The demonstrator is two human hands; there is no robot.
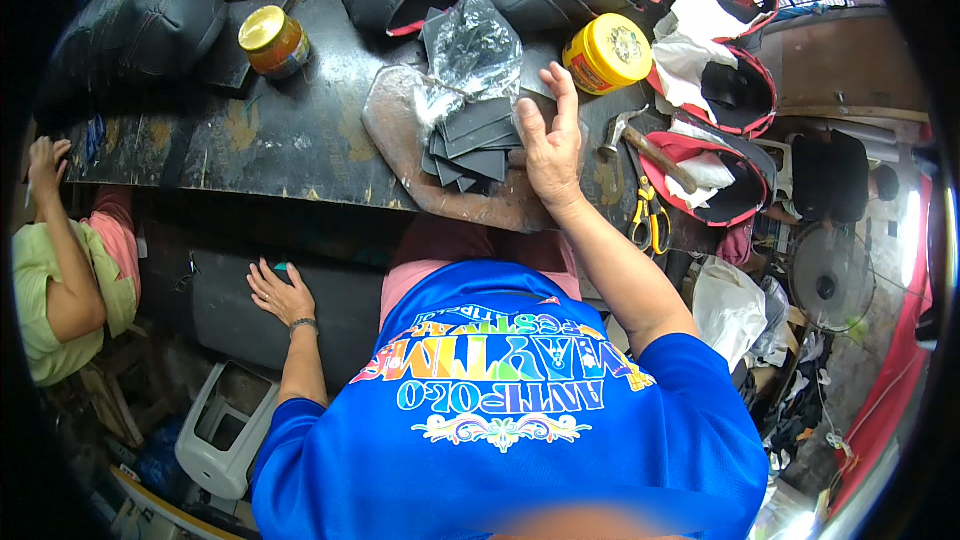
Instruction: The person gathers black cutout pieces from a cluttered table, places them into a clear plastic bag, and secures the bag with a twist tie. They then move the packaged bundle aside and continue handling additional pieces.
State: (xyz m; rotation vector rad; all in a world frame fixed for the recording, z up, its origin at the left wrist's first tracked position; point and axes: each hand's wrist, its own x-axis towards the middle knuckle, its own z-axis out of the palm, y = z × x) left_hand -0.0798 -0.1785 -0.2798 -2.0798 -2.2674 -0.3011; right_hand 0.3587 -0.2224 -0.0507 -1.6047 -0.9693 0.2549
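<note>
My right hand (pixel 553 152) is raised over the workbench, thumb and fingers apart, holding nothing. Just left of it lies a loose pile of black square pieces (pixel 480 130), partly under a crumpled clear plastic bag (pixel 476 45). Both rest on a worn brown board (pixel 400 140) at the bench's near edge. Below bench height on the left, my left hand (pixel 282 292) lies with fingers spread on a black padded surface (pixel 235 315). A small bit of green shows by its fingertips; whether the hand touches it, I cannot tell.
On the dark bench (pixel 320 130) stand a yellow-lidded glass jar (pixel 272 42) and a yellow tub (pixel 607 53). A hammer (pixel 655 152), yellow-handled pliers (pixel 650 220) and several red-edged black shoe uppers (pixel 715 175) lie right. Another person's hand (pixel 45 165) is at the far left.
</note>
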